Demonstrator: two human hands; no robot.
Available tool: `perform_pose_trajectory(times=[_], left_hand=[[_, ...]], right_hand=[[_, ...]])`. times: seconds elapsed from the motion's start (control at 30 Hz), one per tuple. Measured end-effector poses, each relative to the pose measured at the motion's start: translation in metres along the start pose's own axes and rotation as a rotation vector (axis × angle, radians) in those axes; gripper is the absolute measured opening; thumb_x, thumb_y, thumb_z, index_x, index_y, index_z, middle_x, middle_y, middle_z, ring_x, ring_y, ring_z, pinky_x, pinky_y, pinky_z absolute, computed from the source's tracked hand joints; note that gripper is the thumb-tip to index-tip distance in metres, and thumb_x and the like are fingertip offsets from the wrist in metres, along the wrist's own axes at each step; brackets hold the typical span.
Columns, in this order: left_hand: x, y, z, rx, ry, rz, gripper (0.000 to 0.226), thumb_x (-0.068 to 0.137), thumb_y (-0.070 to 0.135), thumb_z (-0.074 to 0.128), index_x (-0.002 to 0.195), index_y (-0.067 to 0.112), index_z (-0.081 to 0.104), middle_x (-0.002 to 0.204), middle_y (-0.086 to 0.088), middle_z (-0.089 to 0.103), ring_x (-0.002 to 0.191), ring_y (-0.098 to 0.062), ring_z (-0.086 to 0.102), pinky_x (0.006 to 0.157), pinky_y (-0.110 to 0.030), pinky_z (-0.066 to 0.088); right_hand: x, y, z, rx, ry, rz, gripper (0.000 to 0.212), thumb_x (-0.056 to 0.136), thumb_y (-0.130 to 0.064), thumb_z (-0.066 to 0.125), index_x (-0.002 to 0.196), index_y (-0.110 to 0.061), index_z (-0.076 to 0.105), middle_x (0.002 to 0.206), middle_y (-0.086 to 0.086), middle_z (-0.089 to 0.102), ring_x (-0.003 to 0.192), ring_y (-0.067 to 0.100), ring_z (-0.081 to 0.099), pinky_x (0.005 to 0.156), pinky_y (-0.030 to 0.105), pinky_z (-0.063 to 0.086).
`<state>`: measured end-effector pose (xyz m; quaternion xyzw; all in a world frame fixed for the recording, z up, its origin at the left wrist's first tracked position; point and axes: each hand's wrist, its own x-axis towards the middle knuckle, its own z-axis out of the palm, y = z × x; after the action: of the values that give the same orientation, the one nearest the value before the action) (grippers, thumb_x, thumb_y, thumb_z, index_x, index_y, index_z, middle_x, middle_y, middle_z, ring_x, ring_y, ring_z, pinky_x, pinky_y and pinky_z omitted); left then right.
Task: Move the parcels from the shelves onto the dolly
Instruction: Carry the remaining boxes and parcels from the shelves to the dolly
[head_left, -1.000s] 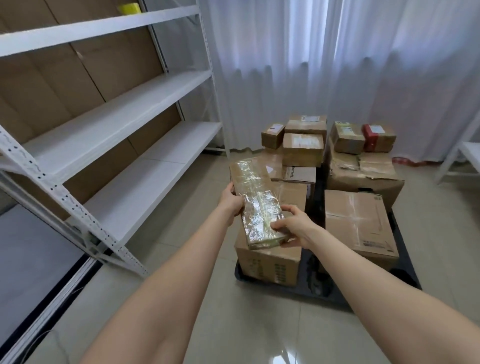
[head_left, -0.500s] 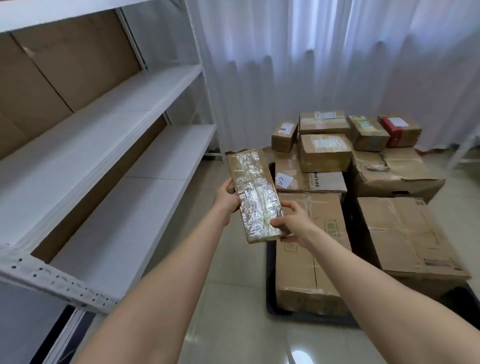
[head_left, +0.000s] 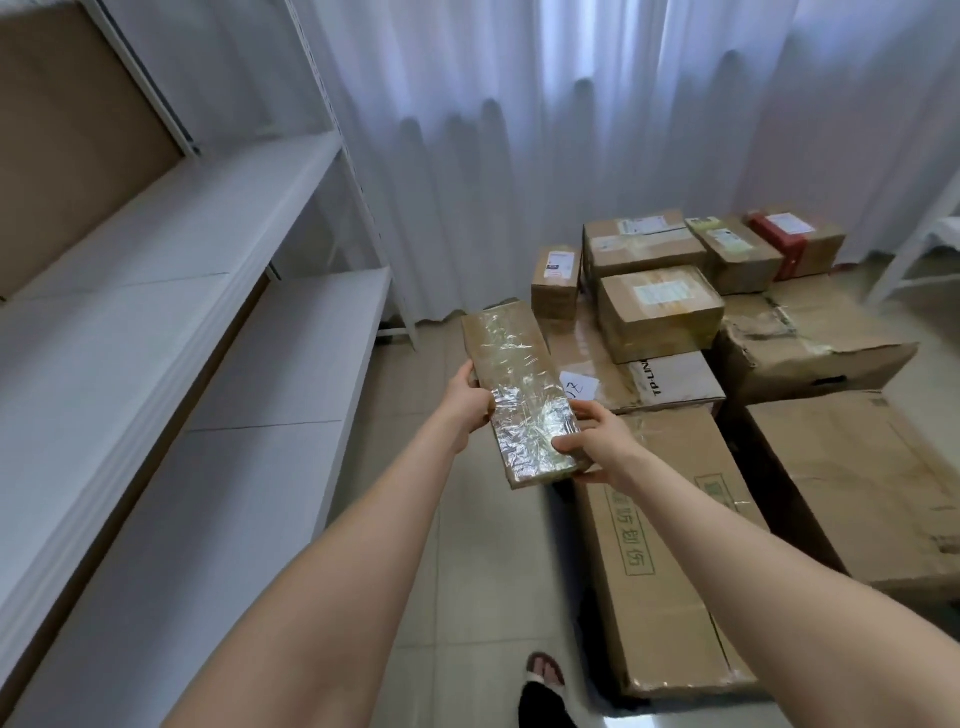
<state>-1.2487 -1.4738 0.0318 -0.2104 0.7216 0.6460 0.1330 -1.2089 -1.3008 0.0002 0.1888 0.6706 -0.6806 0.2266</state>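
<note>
I hold a long flat parcel (head_left: 519, 395) wrapped in shiny clear tape in front of me, above the floor at the left edge of the stacked boxes. My left hand (head_left: 467, 402) grips its left long side. My right hand (head_left: 597, 441) grips its near right corner, thumb on top. Beside and beyond the parcel several cardboard boxes are piled on the dolly; a long box with green print (head_left: 660, 561) lies nearest. The dark dolly (head_left: 587, 613) shows only as a sliver under it.
White metal shelves (head_left: 171, 270) with bare boards run along the left. White curtains (head_left: 571, 130) hang behind the pile. A white frame (head_left: 914, 249) stands at the far right. My sandalled foot (head_left: 545, 675) is on the tiled floor near the long box.
I have stepped closer to the pile, which now looks larger and nearer. The parcel stays held in both hands and has moved toward the boxes on the left of the stack.
</note>
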Motion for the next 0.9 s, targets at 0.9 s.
perform_pose_trajectory(times=[0.9], left_hand=[[0.485,0.04,0.141,0.257,-0.416,-0.286,0.054,0.09,-0.006,0.046,0.139,0.018,0.04,0.12,-0.01,0.059,0.1,-0.026,0.062,0.09,-0.041,0.054]], right_hand=[[0.426,-0.067,-0.061,0.136,0.463,0.291,0.077,0.082,0.017,0.061,0.146,-0.021,0.041,0.137,0.013,0.05,0.067,0.014,0.054,0.054,0.022,0.046]])
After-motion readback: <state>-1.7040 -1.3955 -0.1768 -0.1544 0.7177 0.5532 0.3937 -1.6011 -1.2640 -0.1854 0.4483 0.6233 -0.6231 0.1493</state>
